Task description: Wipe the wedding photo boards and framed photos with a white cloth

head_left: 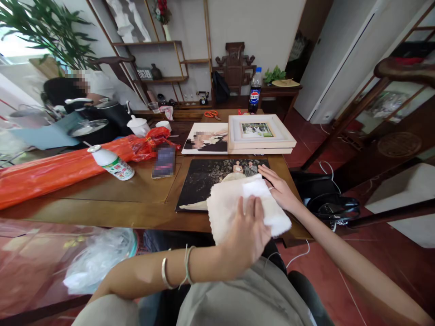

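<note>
My left hand [248, 231] presses on a folded white cloth [226, 203], its fingers bent over the top. Beneath the cloth lies a dark photo panel [200, 181] showing a couple in wedding clothes, flat at the table's front edge. The cloth hides the panel's lower right part. My right hand [279, 188] rests with fingers stretched out at the panel's right edge, beside the cloth. Behind the panel are another photo panel [207, 147] and a cream picture frame [288, 141] stacked on something similar.
On the wooden table [142, 194] are a phone [163, 161], a tilted white bottle [112, 164], an orange plastic-wrapped bundle [68, 165], orange-handled scissors [211, 114] and a cola bottle [254, 93]. A person [98, 86] is at the far left. A black bag [326, 199] stands right.
</note>
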A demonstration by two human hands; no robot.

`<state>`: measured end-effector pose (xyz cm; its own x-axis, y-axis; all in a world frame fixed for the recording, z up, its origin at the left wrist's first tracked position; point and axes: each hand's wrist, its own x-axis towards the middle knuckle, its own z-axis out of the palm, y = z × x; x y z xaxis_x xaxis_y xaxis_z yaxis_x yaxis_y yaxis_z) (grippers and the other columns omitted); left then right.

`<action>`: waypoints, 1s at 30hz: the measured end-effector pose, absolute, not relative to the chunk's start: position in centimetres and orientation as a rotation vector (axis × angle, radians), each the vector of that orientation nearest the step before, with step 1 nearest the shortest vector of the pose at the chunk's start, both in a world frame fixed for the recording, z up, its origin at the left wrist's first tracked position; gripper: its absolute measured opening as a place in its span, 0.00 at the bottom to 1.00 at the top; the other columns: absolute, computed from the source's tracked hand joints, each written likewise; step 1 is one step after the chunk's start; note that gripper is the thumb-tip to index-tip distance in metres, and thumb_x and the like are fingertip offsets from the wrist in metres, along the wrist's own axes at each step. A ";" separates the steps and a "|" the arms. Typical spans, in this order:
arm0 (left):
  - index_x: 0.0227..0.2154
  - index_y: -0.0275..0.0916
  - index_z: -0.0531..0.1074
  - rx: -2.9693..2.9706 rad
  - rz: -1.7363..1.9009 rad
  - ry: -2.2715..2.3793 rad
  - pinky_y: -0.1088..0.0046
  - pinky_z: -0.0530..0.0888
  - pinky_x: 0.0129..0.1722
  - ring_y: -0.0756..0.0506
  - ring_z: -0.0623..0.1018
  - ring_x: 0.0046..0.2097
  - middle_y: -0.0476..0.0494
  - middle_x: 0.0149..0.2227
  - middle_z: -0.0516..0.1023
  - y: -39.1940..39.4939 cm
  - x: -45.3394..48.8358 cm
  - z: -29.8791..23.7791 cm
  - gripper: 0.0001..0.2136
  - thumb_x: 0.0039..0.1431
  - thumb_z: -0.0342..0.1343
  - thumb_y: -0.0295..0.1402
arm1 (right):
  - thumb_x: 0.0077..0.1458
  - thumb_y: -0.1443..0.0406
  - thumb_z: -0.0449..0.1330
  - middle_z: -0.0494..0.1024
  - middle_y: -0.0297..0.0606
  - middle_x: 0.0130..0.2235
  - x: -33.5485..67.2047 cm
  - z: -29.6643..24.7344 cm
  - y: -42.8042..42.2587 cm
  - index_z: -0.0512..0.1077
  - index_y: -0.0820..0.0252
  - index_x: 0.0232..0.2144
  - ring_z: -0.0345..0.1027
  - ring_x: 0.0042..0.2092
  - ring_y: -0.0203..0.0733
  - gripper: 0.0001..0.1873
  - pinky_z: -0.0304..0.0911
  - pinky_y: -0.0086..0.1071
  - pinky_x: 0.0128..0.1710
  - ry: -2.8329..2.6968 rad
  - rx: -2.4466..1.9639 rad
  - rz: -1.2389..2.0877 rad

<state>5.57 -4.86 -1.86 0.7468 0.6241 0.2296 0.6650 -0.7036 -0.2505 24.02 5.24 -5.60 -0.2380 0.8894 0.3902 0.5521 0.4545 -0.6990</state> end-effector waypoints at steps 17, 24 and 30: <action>0.49 0.34 0.73 -2.675 -0.252 -1.036 0.49 0.62 0.58 0.33 0.62 0.63 0.33 0.60 0.65 -4.3 4.8 -1.7 0.15 0.63 0.48 0.32 | 0.61 0.63 0.50 0.62 0.40 0.63 24.3 -5.6 5.2 0.64 0.54 0.59 0.50 0.66 0.49 0.24 0.47 0.52 0.65 -1.968 -1.183 0.524; 0.35 0.39 0.78 -2.911 -0.266 -0.933 0.52 0.61 0.60 0.37 0.60 0.64 0.36 0.62 0.62 -2.9 1.9 -0.6 0.09 0.60 0.53 0.31 | 0.60 0.66 0.48 0.64 0.40 0.62 24.2 -5.7 5.2 0.65 0.55 0.59 0.52 0.65 0.47 0.24 0.49 0.52 0.65 -2.005 -1.190 0.447; 0.44 0.40 0.75 -2.921 -0.155 -0.999 0.43 0.54 0.62 0.36 0.55 0.66 0.39 0.65 0.57 6.7 -0.3 0.0 0.11 0.60 0.52 0.30 | 0.62 0.63 0.49 0.63 0.43 0.62 24.1 -5.9 5.3 0.64 0.58 0.59 0.51 0.66 0.48 0.24 0.49 0.52 0.65 -2.033 -1.198 0.393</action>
